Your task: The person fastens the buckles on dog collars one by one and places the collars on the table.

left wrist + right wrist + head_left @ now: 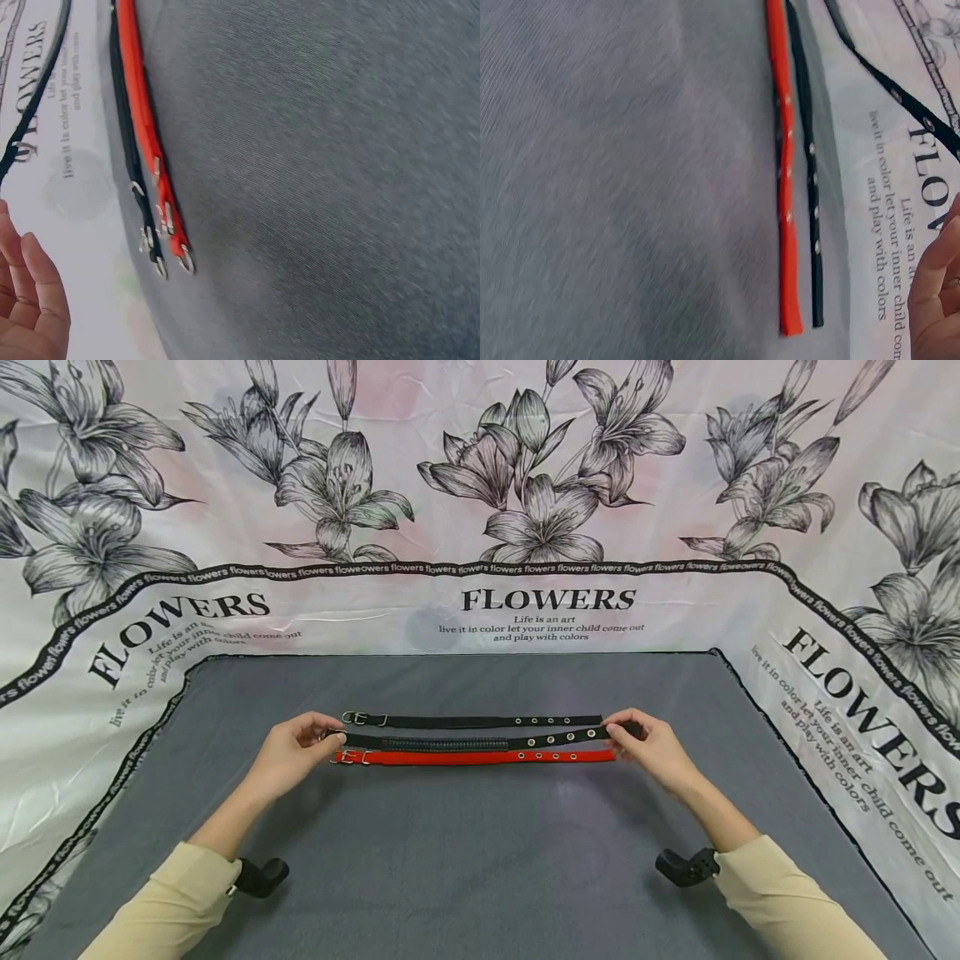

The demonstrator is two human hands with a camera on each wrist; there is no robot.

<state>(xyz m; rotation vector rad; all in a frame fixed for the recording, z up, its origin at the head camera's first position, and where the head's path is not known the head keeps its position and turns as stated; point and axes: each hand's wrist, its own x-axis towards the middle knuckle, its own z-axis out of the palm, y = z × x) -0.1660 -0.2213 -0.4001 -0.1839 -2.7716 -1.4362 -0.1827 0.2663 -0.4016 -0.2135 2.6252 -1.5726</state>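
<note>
A black buckle collar (442, 744) with a ribbed middle and metal eyelets is stretched between both hands, raised off the cloth. My left hand (292, 752) pinches its buckle end, and the buckle is mostly hidden by the fingers. At the eyelet end, my right hand (654, 750) grips the strap between thumb and fingers, with the dark tip showing past them. Below lie two more collars, side by side: a plain black collar (450, 722) farther away and a red collar (442, 759) nearer. Their silver buckles point left, seen closely in the left wrist view.
Grey cloth (465, 860) covers the work surface. Behind and at both sides rises a white flower-printed sheet (375, 602) with a black lettered band. Black wrist straps (258, 877) sit at both cuffs.
</note>
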